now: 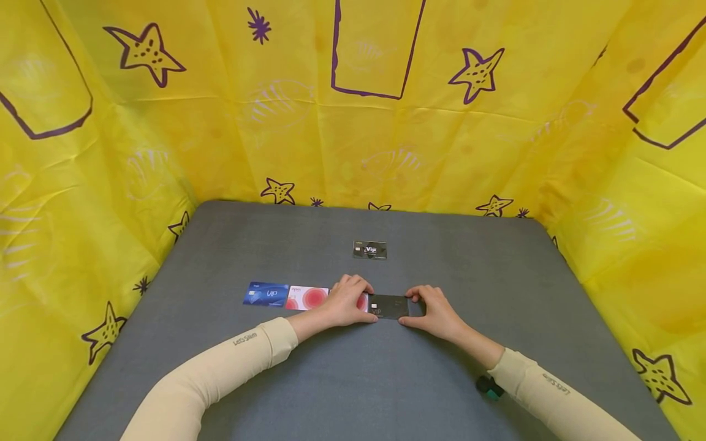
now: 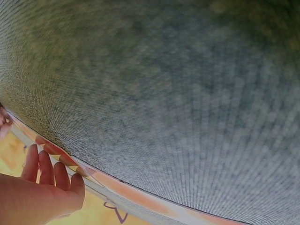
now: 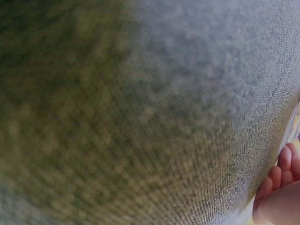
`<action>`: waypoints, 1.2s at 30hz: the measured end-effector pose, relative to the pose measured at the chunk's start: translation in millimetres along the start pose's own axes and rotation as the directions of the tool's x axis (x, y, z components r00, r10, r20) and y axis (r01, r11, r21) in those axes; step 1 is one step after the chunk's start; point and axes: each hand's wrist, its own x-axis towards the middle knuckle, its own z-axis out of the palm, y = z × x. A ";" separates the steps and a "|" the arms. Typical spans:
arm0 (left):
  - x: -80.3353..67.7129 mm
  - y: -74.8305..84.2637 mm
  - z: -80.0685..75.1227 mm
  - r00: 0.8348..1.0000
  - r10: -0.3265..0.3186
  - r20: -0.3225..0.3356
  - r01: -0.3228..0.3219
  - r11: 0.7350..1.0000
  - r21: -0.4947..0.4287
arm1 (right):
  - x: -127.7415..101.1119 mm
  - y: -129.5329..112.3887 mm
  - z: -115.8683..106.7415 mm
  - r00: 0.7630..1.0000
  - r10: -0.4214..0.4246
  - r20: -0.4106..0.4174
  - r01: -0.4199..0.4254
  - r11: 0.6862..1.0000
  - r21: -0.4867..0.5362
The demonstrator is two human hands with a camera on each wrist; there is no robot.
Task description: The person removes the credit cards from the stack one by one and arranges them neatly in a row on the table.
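In the head view a dark VIP card (image 1: pixel 389 306) lies flat on the grey table (image 1: pixel 342 380), held at both ends. My left hand (image 1: pixel 361 301) grips its left end with curled fingers and thumb. It also covers most of a red card (image 1: pixel 362 302) beneath it. At the right end, my right hand (image 1: pixel 413 308) pinches the card between fingers and thumb. The left wrist view shows only blurred grey cloth and my left fingers (image 2: pixel 47 171). In the right wrist view there is grey cloth and my right fingers (image 3: pixel 283 180); no card shows in either.
A blue VIP card (image 1: pixel 266 294) and a pink card with red circles (image 1: pixel 307 298) lie in a row left of my left hand. A black Vip card (image 1: pixel 369 250) lies alone farther back. Yellow star-printed sheets (image 1: pixel 353 122) wall the table on three sides.
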 end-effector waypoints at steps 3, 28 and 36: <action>0.0 0.3 -0.1 1.000 0.001 0.001 -0.001 1.000 0.003 | -0.4 0.3 -0.1 1.000 0.003 -0.001 -0.003 1.000 -0.002; -0.1 0.4 -3.0 1.000 0.014 0.018 -0.014 1.000 0.000 | -0.6 1.8 -1.4 0.999 -0.041 -0.011 0.041 0.999 -0.013; -0.9 -2.6 -6.2 0.999 0.025 0.029 -0.024 0.999 -0.034 | 1.4 -2.1 -0.6 0.999 -0.038 -0.004 0.038 0.999 0.002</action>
